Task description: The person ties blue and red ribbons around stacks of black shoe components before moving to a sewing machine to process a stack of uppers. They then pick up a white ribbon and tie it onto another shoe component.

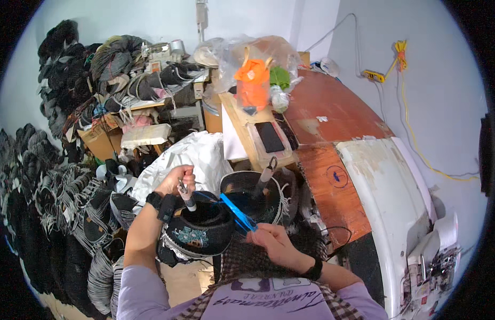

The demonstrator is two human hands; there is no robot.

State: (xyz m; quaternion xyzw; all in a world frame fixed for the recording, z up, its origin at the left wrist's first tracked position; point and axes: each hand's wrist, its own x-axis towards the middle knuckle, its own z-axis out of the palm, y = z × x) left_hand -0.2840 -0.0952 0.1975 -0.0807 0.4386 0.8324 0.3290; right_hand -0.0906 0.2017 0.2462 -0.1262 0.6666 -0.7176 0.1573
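Note:
My left hand (178,180) is closed round the upper end of a slim silver-and-grey tool (188,200), its pale tip pointing down; its exact kind does not show. The tip is over the opening of a black fabric piece with a rounded, hat-like shape (191,239), which carries teal embroidery and a white fringed edge. Pinched in my right hand (269,240) is a bundle of shiny blue strips (238,212), reaching up and left between the two dark pieces. A second black rounded piece (282,200) with pale fringe sits beyond; a grey stick-like object (264,177) with a dark loop stands in it.
A white sack (186,154) lies beyond my left hand. Black and grey yarn hanks (61,197) pile up at the left. Further off are a phone (270,137) on a wooden board, an orange bag (253,80) and a reddish-brown tabletop (327,106). A white-edged panel (383,181) lies right.

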